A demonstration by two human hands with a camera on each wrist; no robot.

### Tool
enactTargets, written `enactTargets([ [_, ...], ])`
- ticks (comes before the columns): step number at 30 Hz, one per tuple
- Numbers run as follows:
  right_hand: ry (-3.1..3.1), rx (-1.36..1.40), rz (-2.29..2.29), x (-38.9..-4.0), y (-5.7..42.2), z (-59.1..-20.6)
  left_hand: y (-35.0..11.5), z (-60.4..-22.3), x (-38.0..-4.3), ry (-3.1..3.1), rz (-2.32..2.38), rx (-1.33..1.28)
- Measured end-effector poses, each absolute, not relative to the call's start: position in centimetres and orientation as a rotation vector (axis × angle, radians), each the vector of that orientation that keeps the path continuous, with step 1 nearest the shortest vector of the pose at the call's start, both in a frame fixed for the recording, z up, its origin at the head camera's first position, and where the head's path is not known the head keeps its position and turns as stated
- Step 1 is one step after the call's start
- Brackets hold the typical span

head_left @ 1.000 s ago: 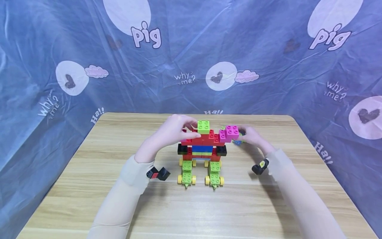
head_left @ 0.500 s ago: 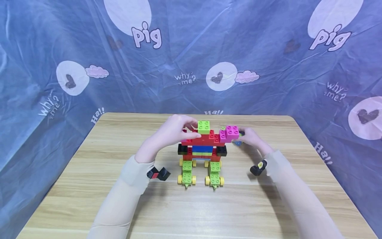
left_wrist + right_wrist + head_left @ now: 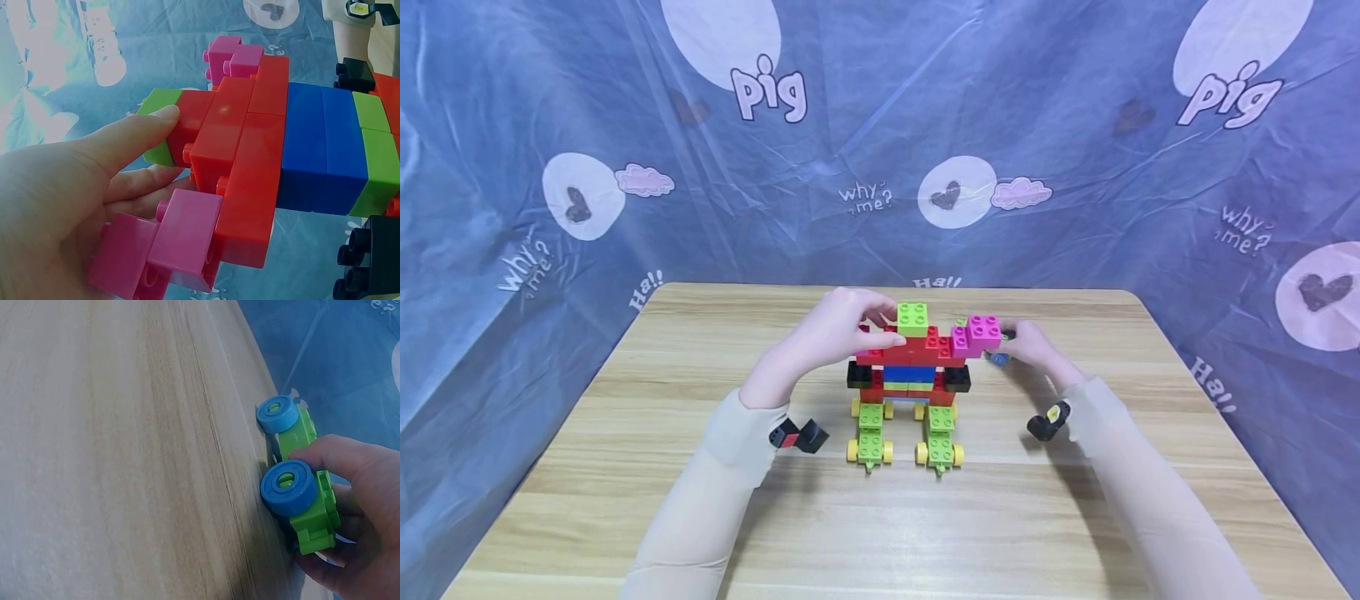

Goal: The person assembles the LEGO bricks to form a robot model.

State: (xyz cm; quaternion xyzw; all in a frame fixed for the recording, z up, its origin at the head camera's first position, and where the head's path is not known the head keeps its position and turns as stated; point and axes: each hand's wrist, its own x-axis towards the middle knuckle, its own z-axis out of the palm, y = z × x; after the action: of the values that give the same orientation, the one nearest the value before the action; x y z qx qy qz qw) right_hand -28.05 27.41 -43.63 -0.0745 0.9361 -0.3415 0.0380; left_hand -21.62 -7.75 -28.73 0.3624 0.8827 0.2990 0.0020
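Observation:
A tall figure of toy bricks stands mid-table, with a red brick body [image 3: 910,354], a lime green brick [image 3: 912,318] on top and magenta bricks [image 3: 983,329] at the sides. My left hand [image 3: 842,329] grips its top; in the left wrist view the thumb [image 3: 144,128] presses the red brick beside the green one, and other fingers reach behind. Beyond the figure's right side, my right hand [image 3: 1032,343] holds a green toy car base [image 3: 315,522] with blue wheels [image 3: 289,487], low over the table near its far edge. Magenta bricks partly hide that hand in the head view.
Two green wheeled bases [image 3: 870,442] with yellow wheels carry the figure. Black bricks [image 3: 957,379] stick out at its sides. A blue printed cloth [image 3: 880,125] hangs behind the wooden table [image 3: 895,533].
My right hand and forearm have shifted slightly to the left. The left hand keeps its hold on the figure, which stays in place.

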Motion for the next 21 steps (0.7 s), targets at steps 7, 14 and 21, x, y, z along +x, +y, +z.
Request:
enactTargets([
  [7, 2.874, -0.195, -1.053, -27.9, 27.6, -43.5, -7.9, -28.6, -21.6, 2.777, 0.915, 1.129],
  [14, 2.865, -0.156, -1.036, -27.5, 28.1, -43.0, -7.9, -28.7, -21.5, 2.793, 0.893, 1.127],
  [21, 2.851, -0.097, -1.016, -26.8, 28.3, -40.9, -8.1, -28.6, -21.5, 2.811, 0.853, 1.153],
])
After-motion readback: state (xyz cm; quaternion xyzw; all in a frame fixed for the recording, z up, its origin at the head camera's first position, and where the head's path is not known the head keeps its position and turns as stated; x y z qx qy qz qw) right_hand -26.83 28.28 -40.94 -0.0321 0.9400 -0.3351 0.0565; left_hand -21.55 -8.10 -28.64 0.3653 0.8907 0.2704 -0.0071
